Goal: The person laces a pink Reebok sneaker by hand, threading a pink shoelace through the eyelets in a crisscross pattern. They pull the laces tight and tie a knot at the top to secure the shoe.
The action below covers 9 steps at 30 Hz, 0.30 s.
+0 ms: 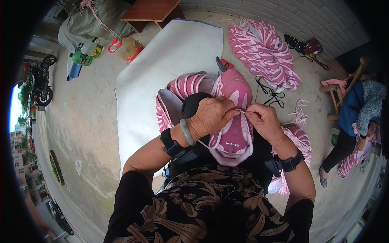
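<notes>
A pink shoe upper (229, 150) lies over my lap with its toe pointing away from me. Across its throat runs a pale shoelace (242, 110). My left hand (214, 115), a pale bangle on its wrist, is closed over the upper's left side, thumb and finger pinching the lace. From the right, my right hand (264, 121) pinches the lace too, close to the left fingertips. Just beyond and to the left curves a row of nested pink shoe uppers (188, 85), partly hidden by my left hand and knee.
A white sheet (139, 97) covers the ground ahead-left. Stacked pink uppers (261, 52) lie far right, near black laces (273, 96) and pale laces (300, 113). More uppers (300, 141) sit beside my right arm. Another person (348, 109) handles pink uppers at right. Bottles (127, 48) stand far left.
</notes>
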Available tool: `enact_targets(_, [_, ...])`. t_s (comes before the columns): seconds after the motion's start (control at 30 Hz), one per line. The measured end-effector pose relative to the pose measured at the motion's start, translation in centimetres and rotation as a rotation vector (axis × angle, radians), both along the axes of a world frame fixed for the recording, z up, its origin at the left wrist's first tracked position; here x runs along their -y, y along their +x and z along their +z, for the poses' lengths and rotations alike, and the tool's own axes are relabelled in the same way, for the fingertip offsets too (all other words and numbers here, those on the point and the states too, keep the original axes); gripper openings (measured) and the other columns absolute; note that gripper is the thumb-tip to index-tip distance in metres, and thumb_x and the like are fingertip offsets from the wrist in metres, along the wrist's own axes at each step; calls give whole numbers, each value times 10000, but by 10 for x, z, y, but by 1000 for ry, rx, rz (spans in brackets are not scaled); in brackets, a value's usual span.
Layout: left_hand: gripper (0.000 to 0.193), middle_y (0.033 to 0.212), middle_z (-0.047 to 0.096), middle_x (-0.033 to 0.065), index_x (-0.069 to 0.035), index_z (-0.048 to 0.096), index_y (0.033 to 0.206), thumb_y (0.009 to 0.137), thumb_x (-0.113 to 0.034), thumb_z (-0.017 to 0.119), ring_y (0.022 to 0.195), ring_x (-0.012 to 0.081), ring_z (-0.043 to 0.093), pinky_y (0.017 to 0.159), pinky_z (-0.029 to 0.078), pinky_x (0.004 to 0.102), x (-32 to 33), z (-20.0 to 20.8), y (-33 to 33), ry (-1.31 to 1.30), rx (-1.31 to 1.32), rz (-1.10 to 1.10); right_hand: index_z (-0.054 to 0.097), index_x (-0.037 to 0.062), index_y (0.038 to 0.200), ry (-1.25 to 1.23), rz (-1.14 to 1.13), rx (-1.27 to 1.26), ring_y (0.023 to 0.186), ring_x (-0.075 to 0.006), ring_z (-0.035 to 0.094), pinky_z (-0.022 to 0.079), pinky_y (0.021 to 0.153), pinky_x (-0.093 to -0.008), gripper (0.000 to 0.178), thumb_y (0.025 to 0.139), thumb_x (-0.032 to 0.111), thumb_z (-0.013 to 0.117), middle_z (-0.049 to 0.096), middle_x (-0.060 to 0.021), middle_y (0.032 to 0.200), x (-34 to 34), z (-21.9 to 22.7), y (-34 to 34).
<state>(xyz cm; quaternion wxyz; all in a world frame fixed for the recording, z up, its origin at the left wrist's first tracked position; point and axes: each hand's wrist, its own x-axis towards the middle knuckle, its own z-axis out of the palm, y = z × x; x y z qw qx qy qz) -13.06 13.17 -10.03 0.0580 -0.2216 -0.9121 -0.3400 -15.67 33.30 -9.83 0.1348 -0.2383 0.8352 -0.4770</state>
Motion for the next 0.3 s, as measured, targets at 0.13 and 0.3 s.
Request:
enact_targets(0.13, [172,633,549,115,-40,557,812,777,-172,660,580,248,582,531,439,354,4,-11,19,150,257,87,562,-5,751,40,24,-140,537,-167,534,409,508,-277,24,764,9,577,555,-104,618,1,-8,1])
enact_targets(0.3, [236,645,584,79,-63,526,907,809,-233,658,572,195,587,522,443,347,10,-12,29,286,520,107,563,4,744,152,65,-185,528,-191,543,417,510,-283,16,756,11,571,566,-121,622,2,-10,-3])
